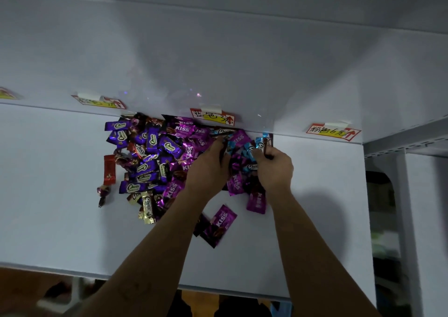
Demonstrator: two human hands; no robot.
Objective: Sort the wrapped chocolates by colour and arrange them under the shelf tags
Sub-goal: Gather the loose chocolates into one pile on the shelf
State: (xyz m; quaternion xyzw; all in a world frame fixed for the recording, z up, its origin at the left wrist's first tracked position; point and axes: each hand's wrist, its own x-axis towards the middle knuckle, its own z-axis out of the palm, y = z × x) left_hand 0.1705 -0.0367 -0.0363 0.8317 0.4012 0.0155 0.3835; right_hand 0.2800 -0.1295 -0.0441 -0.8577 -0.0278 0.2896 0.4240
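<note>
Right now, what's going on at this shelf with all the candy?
A person is sorting a mixed pile of wrapped chocolates on a white shelf. The right hand pinches a blue Choco piece near the back wall; the left hand digs into the pile beside it. Purple, magenta, blue, red and gold wrappers lie jumbled below the handwritten tags; nothing looks grouped yet.

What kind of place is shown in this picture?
Probably a shop shelf: handwritten red-and-yellow price tags are taped along the back of the pale grey shelf board, with a pile of foil-wrapped chocolates beneath them.
</note>
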